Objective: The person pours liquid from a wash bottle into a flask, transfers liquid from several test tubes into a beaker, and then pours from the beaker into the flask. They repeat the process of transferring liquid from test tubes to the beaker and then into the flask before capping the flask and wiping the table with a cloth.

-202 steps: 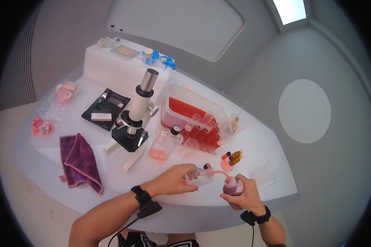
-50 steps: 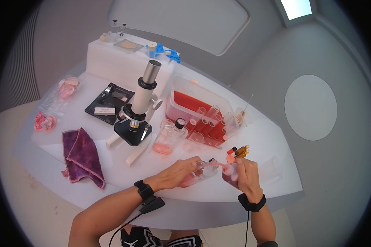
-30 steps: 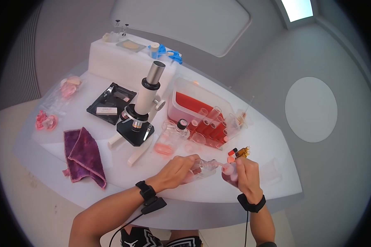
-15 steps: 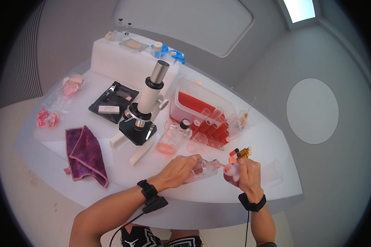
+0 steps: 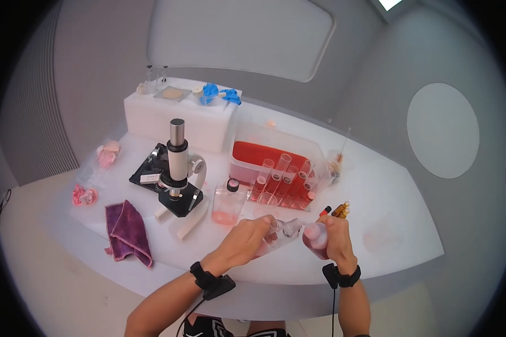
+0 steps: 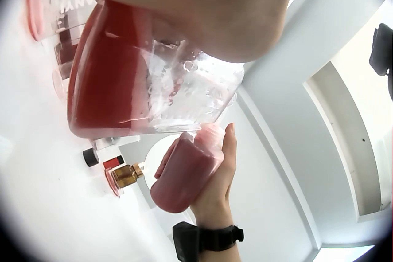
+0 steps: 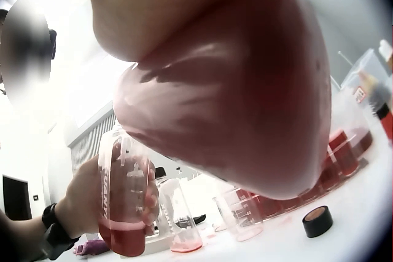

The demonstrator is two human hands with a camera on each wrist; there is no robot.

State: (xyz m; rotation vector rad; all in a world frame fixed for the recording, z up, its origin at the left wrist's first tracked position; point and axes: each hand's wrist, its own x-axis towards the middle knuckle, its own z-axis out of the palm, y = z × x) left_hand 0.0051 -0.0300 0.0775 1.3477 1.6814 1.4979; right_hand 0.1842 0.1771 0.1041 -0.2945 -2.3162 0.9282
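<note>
In the head view my left hand [image 5: 243, 242] grips a clear bottle [image 5: 275, 240], its neck slanting toward the right. Red liquid lies in the bottom of this bottle [image 7: 126, 203] in the right wrist view. My right hand [image 5: 339, 240] is wrapped round a soft pink squeeze bottle [image 5: 316, 238], its top close to the clear bottle's neck. The left wrist view has the squeeze bottle [image 6: 187, 173] tilted in my right hand [image 6: 216, 193]. I cannot make out whether its spout sits inside the neck.
Behind the hands stand a stoppered bottle [image 5: 227, 204], a rack of tubes [image 5: 289, 194] and a tub of red liquid [image 5: 247, 173]. A microscope [image 5: 178, 168] and purple cloth [image 5: 128, 231] are at left. Brown vials [image 5: 340, 210] lie beyond my right hand; a black cap [image 7: 317, 221] is nearby.
The head view has shifted and tilted. Since the earliest frame, my right hand has come round the squeeze bottle's side with its back up; the curved pink spout no longer shows. Both holds remain.
</note>
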